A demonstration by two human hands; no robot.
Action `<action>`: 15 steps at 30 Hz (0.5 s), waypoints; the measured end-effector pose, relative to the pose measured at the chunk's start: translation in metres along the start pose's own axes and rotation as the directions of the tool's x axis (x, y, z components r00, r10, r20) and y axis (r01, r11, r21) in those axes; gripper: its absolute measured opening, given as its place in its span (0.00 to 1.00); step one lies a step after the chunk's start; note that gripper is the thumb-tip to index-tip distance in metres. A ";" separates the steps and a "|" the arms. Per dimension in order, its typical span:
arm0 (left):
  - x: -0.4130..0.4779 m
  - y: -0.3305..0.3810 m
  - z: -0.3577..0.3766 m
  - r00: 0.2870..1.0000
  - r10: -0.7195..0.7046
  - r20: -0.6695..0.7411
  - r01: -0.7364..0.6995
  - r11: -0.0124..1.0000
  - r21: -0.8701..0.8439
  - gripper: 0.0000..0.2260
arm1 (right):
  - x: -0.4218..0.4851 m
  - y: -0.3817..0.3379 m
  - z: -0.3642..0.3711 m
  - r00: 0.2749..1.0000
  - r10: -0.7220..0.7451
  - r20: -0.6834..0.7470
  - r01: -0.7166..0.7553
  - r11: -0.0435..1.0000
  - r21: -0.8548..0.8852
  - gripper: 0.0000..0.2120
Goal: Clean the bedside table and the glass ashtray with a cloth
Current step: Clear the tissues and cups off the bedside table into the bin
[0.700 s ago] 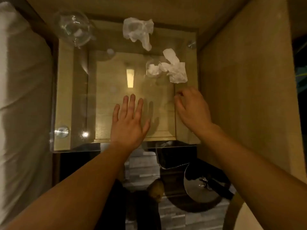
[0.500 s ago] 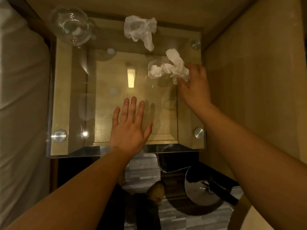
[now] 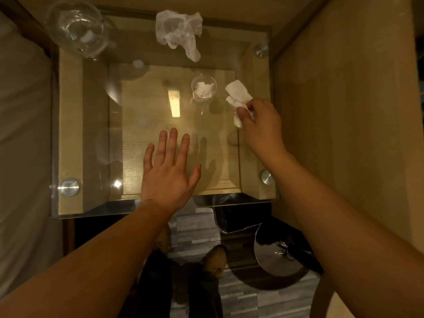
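Observation:
The bedside table (image 3: 71, 134) has a clear glass top over a wooden frame. A glass ashtray (image 3: 76, 28) stands at its far left corner. My right hand (image 3: 261, 125) pinches a crumpled white cloth (image 3: 238, 97) near the table's right edge, lifted a little off the glass. My left hand (image 3: 169, 171) lies flat with fingers spread on the glass near the front edge. A second crumpled white cloth (image 3: 179, 31) lies at the far middle. A small clear glass (image 3: 203, 91) with white paper inside stands just left of the held cloth.
A bed with pale linen (image 3: 23, 134) runs along the left side. A wooden wall panel (image 3: 344, 111) closes the right side. Below the table front are striped flooring, dark shoes (image 3: 213, 262) and a shiny round metal base (image 3: 280, 253).
My right hand reached forward, took hold of the crumpled cloth beside the small glass and drew it back toward the right edge. My left hand stayed flat on the glass.

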State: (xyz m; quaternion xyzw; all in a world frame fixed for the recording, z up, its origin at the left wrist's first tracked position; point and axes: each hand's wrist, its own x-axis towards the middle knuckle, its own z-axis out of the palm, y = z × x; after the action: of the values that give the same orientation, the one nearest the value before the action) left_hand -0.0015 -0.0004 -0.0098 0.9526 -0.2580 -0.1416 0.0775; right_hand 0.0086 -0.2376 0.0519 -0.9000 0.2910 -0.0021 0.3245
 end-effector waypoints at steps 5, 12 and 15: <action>-0.001 0.003 -0.002 1.000 -0.010 -0.009 0.010 1.000 0.005 0.33 | -0.078 0.022 -0.028 0.994 0.103 -0.039 -0.094 0.979 0.180 0.08; -0.001 0.006 -0.003 0.998 -0.026 -0.048 0.026 1.000 -0.002 0.33 | -0.213 0.072 -0.030 0.954 0.299 0.008 -0.296 0.938 0.182 0.11; -0.002 0.007 -0.003 0.998 -0.034 -0.047 0.034 0.999 -0.008 0.33 | -0.244 0.098 -0.010 0.932 0.361 0.039 -0.362 0.922 0.139 0.12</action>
State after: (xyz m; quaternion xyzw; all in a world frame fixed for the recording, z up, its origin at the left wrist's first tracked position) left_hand -0.0056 -0.0051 -0.0047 0.9597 -0.2392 -0.1212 0.0845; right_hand -0.2474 -0.1760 0.0476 -0.8052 0.4490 0.0426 0.3850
